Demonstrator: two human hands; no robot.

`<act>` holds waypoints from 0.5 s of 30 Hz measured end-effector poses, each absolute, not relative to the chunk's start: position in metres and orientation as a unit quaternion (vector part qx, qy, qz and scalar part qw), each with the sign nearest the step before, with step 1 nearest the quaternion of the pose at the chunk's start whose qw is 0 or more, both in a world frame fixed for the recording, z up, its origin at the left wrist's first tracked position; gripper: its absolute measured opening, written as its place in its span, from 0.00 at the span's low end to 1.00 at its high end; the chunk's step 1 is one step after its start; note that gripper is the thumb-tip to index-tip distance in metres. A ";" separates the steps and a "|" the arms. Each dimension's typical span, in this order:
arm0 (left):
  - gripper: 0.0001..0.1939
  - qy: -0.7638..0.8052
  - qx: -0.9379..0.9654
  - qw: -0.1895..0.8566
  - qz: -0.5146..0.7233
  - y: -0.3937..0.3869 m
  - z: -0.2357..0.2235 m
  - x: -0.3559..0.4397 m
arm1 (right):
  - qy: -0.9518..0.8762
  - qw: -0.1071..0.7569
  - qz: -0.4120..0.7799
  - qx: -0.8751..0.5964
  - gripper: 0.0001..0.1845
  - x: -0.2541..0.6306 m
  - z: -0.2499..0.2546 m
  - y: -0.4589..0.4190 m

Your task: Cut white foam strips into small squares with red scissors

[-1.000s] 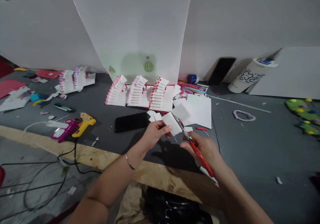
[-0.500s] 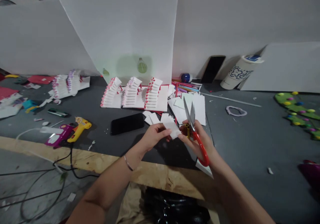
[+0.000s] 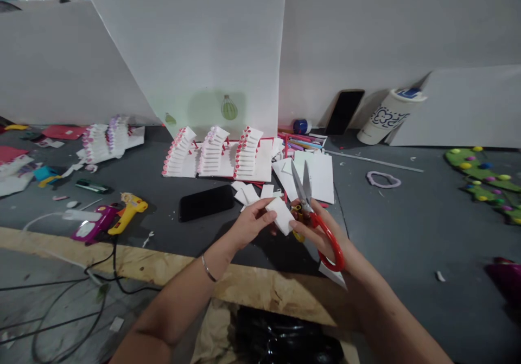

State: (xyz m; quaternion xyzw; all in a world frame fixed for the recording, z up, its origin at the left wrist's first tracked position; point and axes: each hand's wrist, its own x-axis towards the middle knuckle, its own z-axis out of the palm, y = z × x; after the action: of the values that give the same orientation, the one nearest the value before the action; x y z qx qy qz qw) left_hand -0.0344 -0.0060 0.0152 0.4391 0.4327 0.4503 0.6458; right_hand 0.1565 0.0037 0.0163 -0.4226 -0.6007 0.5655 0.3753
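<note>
Both the left hand (image 3: 253, 222) and the right hand (image 3: 319, 232) work above the near side of a dark grey table (image 3: 407, 250), just beyond its pale wooden front edge (image 3: 277, 293). Between them is a small, flat, white rectangular piece (image 3: 281, 216), held clear of the table. The left fingers pinch its left side, thumb on top; the right thumb presses at its right edge, though whether the other right fingers grip it from below cannot be told.

Red-handled metal scissors (image 3: 328, 238) sit in the right hand, handles toward the near right, blades parted and pointing far, away from the piece. Something yellow (image 3: 299, 232) shows partly behind the right fingers.

The step in hand looks like turning or checking the piece between cuts. A further cut would call for the left fingers to keep the piece steady and stay clear of the blades, while the right fingers settle into the handles and bring the blades round to an edge.

Farther off, a black phone (image 3: 207, 203) lies left of loose white scraps (image 3: 246, 193); white sheets (image 3: 323, 177) lie to the right. Beyond stand three curved white rows with red and pink tips (image 3: 211, 152).
</note>
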 end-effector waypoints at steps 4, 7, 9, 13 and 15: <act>0.30 0.444 0.430 0.644 0.450 -0.006 0.014 -0.034 | -0.594 0.391 0.544 -0.446 0.21 0.151 0.016 0.007; 0.28 0.436 0.427 0.648 0.455 -0.005 0.014 -0.034 | -0.574 0.408 0.541 -0.460 0.23 0.150 0.016 0.009; 0.26 0.439 0.428 0.639 0.464 -0.004 0.014 -0.035 | -0.559 0.423 0.543 -0.463 0.22 0.151 0.014 0.011; 0.23 0.477 0.419 0.595 0.493 0.002 0.016 -0.041 | -0.536 0.457 0.530 -0.472 0.24 0.157 0.009 0.017; 0.22 0.496 0.410 0.581 0.499 0.006 0.015 -0.046 | -0.525 0.477 0.519 -0.477 0.25 0.162 0.006 0.020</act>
State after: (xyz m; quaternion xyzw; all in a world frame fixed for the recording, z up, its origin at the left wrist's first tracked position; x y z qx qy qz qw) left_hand -0.0456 0.0061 0.0154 0.4101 0.4956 0.4987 0.5809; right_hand 0.1620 0.0199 0.0056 -0.4773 -0.5249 0.5191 0.4768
